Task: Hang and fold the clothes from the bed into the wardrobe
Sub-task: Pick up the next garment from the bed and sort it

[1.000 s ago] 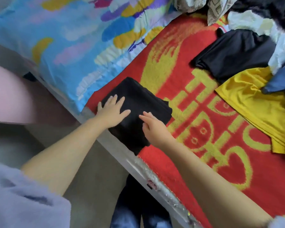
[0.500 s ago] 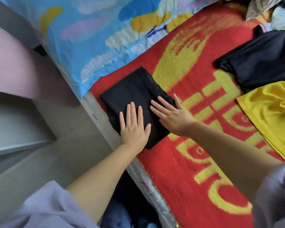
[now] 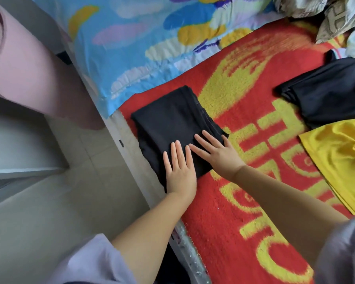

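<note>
Hands flat, fingers straight: our left hand (image 3: 179, 174) and right hand (image 3: 218, 151) press side by side on the near end of the folded black garment (image 3: 172, 125), gripping nothing. Garment is a soft matte rectangle at the bed's edge, on the fuzzy red-and-yellow blanket (image 3: 244, 201). Blue patterned pillow (image 3: 141, 37) lies just beyond it. Well apart to the right: a shiny yellow garment (image 3: 336, 156) and a smooth dark garment (image 3: 326, 97), touching each other.
</note>
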A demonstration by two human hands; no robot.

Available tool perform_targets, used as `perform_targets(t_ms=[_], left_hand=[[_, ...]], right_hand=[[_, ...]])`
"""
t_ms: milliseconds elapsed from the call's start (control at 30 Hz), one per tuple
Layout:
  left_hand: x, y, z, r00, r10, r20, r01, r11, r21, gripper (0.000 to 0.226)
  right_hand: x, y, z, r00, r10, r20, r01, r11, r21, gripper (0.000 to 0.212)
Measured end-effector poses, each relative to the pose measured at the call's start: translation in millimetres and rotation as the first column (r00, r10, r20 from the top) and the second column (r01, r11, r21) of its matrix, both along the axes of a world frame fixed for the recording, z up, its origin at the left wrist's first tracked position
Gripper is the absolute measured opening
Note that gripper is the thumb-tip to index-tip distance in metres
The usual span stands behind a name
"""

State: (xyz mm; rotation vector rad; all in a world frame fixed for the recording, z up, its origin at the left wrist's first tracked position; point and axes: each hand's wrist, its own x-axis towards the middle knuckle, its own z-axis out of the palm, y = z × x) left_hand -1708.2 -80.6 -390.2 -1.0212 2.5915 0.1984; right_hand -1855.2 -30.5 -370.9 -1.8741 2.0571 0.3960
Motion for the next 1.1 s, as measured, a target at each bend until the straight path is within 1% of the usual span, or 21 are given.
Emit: perform_targets(t_ms=[67,100,200,300,400,500,567,633,733,867,1000,1100], left_hand=[[-3,-5,13,0.994,0.104,-0.020,-0.102,0.991,0.088,0.089],[-4,-8,22,0.985,0.169,-0.031,-0.164,0.977,0.134,0.087],[-5,-21,59,0.952,0.303,-0.042,-0.283,0.924,0.255,0.083],[1,-45,101,0.912,0.392,-0.123,-0.331,0.878,0.346,0.076],[11,-76,145,0.904,0.387,-0.182,-0.304,0.880,0.364,0.070],[24,-101,193,0.923,0.333,-0.194,-0.260,0.910,0.325,0.067],[39,-113,222,0.926,0.321,-0.199,-0.259,0.923,0.285,0.067],[63,-121,248,0.917,0.346,-0.197,-0.291,0.920,0.262,0.070],[116,-133,283,0.895,0.393,-0.211,-0.350,0.912,0.214,0.074],[214,-148,316,0.855,0.463,-0.234,-0.436,0.886,0.161,0.071],[336,-155,327,0.803,0.550,-0.229,-0.535,0.835,0.129,0.070],[442,-153,329,0.759,0.620,-0.201,-0.611,0.784,0.109,0.069]], right_hand=[[1,-6,21,1.000,0.003,0.024,-0.006,0.994,0.114,0.078],[1,-11,34,0.999,-0.004,0.033,0.000,0.990,0.138,0.074],[9,-31,77,0.999,-0.035,0.028,0.031,0.990,0.134,0.071],[20,-56,129,0.998,-0.056,0.001,0.055,0.988,0.143,0.071],[32,-82,184,0.996,-0.087,-0.003,0.087,0.987,0.132,0.073],[47,-100,234,0.995,-0.100,-0.018,0.101,0.989,0.112,0.071],[62,-109,263,0.997,-0.079,-0.019,0.081,0.992,0.096,0.069],[84,-119,288,0.999,-0.034,-0.023,0.035,0.998,0.059,0.068],[131,-137,317,0.999,0.044,-0.030,-0.044,0.999,-0.003,0.071],[221,-165,342,0.984,0.174,-0.035,-0.175,0.983,-0.050,0.073],[340,-191,353,0.955,0.296,-0.004,-0.296,0.954,-0.039,0.066],[443,-204,350,0.920,0.392,0.012,-0.391,0.920,-0.040,0.070]])
